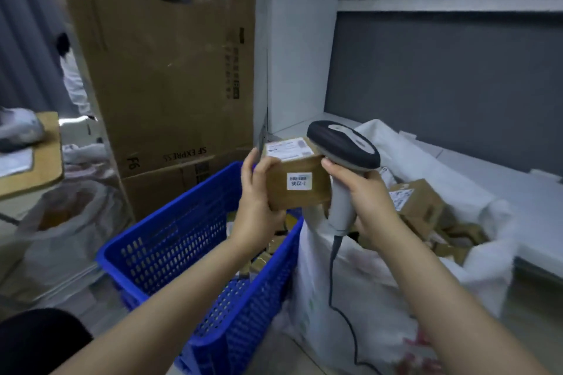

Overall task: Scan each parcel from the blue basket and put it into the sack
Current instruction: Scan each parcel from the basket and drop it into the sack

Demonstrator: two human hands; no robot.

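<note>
Holding the small brown parcel [297, 179] at the centre of the frame, the left hand [259, 201] grasps its left side. The right hand [365, 192] is clenched round the handle of the scanner [344, 146], whose head seems to touch the parcel's upper edge. It is better to turn the top label [289, 149] squarely to the scanner window, then reach to the sack [350, 298] at lower right, beside the blue basket [170, 240].

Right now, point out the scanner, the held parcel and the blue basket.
scanner [344, 143]: head view, top of its dark head.
parcel [300, 181]: head view, small label on its near face.
blue basket [170, 240]: head view, its perforated left wall.
</note>
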